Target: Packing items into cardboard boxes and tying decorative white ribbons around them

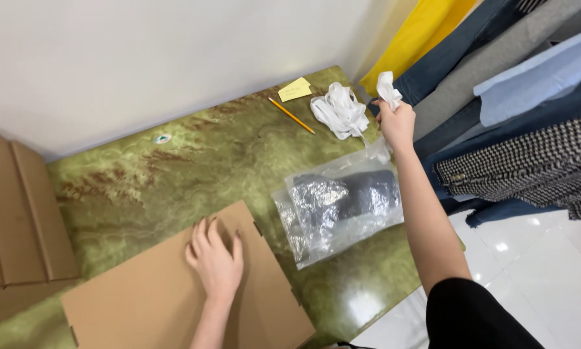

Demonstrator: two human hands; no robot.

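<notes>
My left hand (214, 260) lies flat, fingers spread, on a flattened brown cardboard box (142, 304) at the near side of the green marbled table (193, 155). My right hand (397, 123) is raised over the table's far right corner, closed around a crumpled white strip (386, 87). Beside it lies a loose pile of white strips (339, 111). Below that hand rests a clear plastic bag holding a dark folded garment (342, 207).
A yellow pencil (291, 116) and a yellow note (295, 89) lie near the table's far edge. A small round sticker (162, 138) sits farther left. Flat cardboard sheets (16, 213) lean at the left. Hanging clothes (516, 97) crowd the right side.
</notes>
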